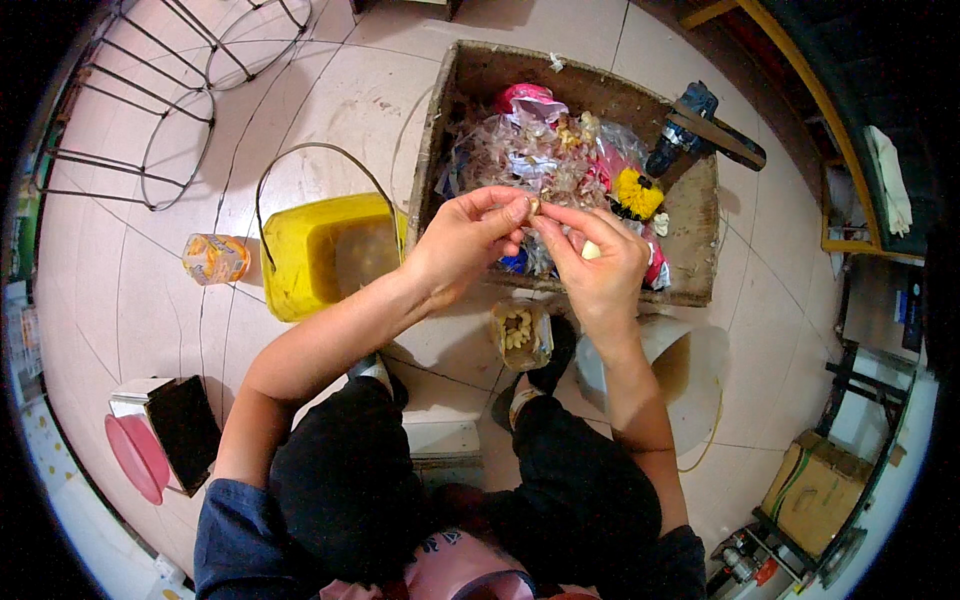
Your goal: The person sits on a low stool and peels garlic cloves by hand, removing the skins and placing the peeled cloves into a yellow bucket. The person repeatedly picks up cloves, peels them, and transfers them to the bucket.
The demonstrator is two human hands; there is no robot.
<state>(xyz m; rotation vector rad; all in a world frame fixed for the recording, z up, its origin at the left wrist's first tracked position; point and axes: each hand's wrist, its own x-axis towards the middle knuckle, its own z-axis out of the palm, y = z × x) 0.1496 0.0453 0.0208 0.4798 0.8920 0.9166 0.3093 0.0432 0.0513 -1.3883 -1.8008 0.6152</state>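
Over the near edge of a worn trough-like bin (690,285), my left hand (465,235) and my right hand (600,265) meet at the fingertips. Both pinch a small tan-and-white piece that looks like a garlic clove (535,206); the fingers partly cover it. A second, creamy white clove (591,250) is tucked in the curled fingers of my right hand. Below my hands, between my feet, a small open container (545,355) holds several pale cloves. Thin papery skins (480,155) heap up in the bin, mixed with plastic wrappers.
A yellow bucket (285,270) with a raised handle stands left of the bin, beside an orange-printed cup (215,259). A whitish bucket (705,370) lies close to my right forearm. A dark strapped object (690,125) rests on the bin's right rim. Wire racks (150,110) stand far left.
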